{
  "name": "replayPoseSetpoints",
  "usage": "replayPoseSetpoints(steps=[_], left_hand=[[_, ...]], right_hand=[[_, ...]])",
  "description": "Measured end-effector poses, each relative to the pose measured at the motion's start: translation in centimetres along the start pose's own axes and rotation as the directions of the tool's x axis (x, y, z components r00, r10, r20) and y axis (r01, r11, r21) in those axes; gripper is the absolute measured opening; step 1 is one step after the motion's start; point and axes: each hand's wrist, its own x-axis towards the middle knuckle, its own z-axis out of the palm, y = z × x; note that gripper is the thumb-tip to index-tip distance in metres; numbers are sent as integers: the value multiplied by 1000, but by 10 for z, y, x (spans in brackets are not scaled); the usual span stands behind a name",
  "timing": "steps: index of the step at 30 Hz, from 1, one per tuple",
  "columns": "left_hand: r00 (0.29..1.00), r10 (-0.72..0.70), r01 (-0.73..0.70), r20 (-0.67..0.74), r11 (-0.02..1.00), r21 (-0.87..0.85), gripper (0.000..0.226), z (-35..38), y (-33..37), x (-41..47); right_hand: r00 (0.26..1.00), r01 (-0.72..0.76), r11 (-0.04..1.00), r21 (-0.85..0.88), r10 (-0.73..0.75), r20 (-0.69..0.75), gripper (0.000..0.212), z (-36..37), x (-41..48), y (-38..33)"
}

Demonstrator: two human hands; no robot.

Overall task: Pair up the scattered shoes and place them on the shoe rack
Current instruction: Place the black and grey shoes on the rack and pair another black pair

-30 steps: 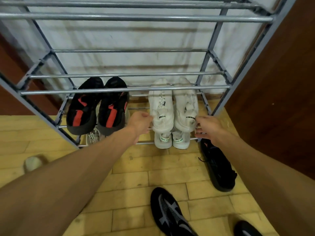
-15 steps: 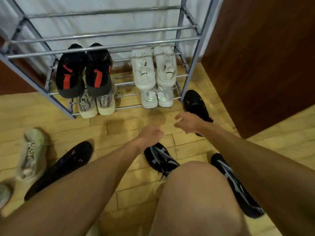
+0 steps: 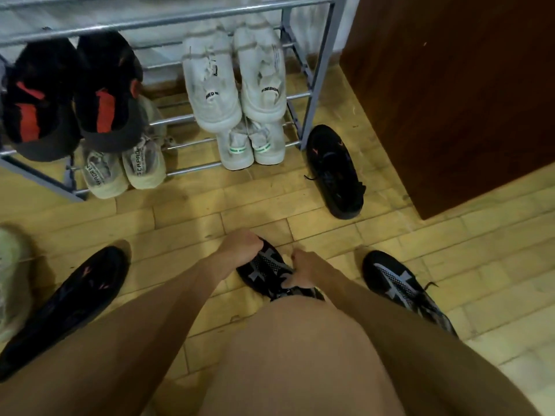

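A black shoe with grey stripes [image 3: 267, 270] lies on the wooden floor just in front of my knee. My left hand [image 3: 241, 246] closes over its toe end and my right hand [image 3: 303, 270] grips its laces near the opening. Its match [image 3: 396, 282] lies to the right on the floor. A black shoe with pink marks [image 3: 335, 168] sits beside the grey metal shoe rack [image 3: 312, 94], and another like it [image 3: 69, 304] lies at the left. The rack holds a black-and-red pair [image 3: 72, 94], a white pair [image 3: 234, 82], a beige pair [image 3: 126, 169] and a white-green pair [image 3: 250, 145].
A dark brown wooden cabinet [image 3: 450, 85] stands right of the rack. A pale greenish shoe [image 3: 10, 271] lies at the far left edge. My bare knee [image 3: 300, 355] fills the lower middle of the view.
My hands left the white pair on the rack and came down to the floor. Both now hold the black striped shoe; the view has tilted downward.
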Motion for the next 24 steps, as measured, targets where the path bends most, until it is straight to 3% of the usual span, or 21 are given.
replayPoseSetpoints(steps=[6,9,11,16,18,20,24], left_hand=[[999,28,-29,28,999,31,7,-4,14,16],[993,90,-95,78,994,61,4,-9,35,17],[983,136,-156,121,972,174,16,-15,57,16],[929,212,-344,304,797,497,9,-35,116,2],[933,167,-336,319,721,606,19,-39,135,-3],[943,149,-311,297,712,629,26,-37,146,-7],[954,155,-287,256,717,635,18,1,140,2]], right_hand=[[984,20,991,-130,-42,-172,31,1,6,4],[970,-4,995,-97,-19,-243,31,-13,7,11],[961,-29,999,-23,22,-277,33,-23,5,18],[918,-57,947,315,174,-356,31,-45,-7,36],[905,-42,903,427,216,-368,23,-49,-9,42],[908,-32,870,492,232,-350,14,-48,-10,47],[923,-81,890,448,237,-304,30,-46,-17,68]])
